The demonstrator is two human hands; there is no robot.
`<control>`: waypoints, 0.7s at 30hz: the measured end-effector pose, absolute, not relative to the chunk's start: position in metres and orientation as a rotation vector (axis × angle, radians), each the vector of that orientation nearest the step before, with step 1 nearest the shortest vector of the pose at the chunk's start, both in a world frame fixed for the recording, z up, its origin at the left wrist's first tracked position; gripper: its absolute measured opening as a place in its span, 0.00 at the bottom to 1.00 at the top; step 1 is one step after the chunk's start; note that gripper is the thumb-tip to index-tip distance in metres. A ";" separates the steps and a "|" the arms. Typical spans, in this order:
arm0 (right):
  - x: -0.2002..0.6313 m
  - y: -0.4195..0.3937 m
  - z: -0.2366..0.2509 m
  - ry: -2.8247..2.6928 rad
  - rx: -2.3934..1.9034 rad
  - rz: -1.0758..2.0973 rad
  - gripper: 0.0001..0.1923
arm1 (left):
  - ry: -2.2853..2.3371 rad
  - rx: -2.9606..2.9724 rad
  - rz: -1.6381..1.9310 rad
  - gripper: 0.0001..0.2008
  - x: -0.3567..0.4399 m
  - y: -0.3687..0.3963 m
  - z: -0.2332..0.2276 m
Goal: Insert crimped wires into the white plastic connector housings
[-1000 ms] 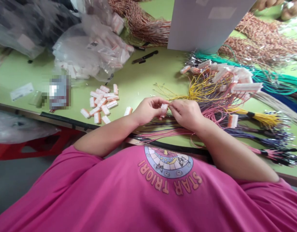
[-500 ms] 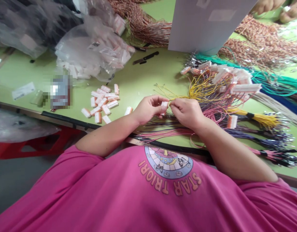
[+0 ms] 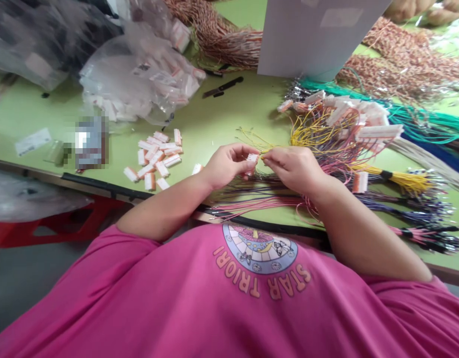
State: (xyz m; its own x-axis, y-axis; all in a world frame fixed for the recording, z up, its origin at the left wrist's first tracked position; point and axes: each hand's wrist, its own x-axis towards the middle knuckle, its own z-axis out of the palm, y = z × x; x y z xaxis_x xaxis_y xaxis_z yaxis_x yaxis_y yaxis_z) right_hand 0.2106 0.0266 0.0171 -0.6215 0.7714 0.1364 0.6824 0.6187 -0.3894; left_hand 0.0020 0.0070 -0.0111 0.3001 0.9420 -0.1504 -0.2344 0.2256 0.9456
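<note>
The left hand (image 3: 227, 166) pinches a small white connector (image 3: 252, 160) between thumb and fingertips, just above the green tabletop (image 3: 214, 122). The right hand (image 3: 292, 169) is closed on a thin yellow wire (image 3: 279, 147), its tip at the connector. Loose connectors (image 3: 156, 159) lie to the left; bundled coloured wires (image 3: 348, 149) spread to the right.

Person's wearing a bright pink short-sleeved t-shirt (image 3: 222, 308) with a round pale-blue badge print (image 3: 259, 248) on the chest, butterflies and a moon in it, plus curved orange lettering (image 3: 262, 281) reading "STAR TRIORI". Both forearms are bare, no watch or rings that I can spot.
</note>
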 end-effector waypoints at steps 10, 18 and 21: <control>0.207 0.015 0.013 -2.979 -1.154 0.167 0.13 | 1.060 0.961 1.097 0.15 -0.008 0.018 -0.007; 0.215 0.020 0.020 -2.866 -1.223 0.377 0.11 | 1.034 0.972 1.082 0.15 -0.009 0.017 -0.009; 0.217 0.019 0.025 -2.760 -1.286 0.471 0.11 | 1.037 0.959 1.087 0.15 -0.010 0.017 -0.008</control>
State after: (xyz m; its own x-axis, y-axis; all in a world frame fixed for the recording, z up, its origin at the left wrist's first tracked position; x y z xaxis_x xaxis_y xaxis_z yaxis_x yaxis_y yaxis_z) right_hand 0.2175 0.0186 0.0250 -0.6500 0.7564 -0.0738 0.7381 0.6051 -0.2984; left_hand -0.0100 0.0175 -0.0079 0.1406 0.9750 -0.1719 -0.2172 0.1997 0.9555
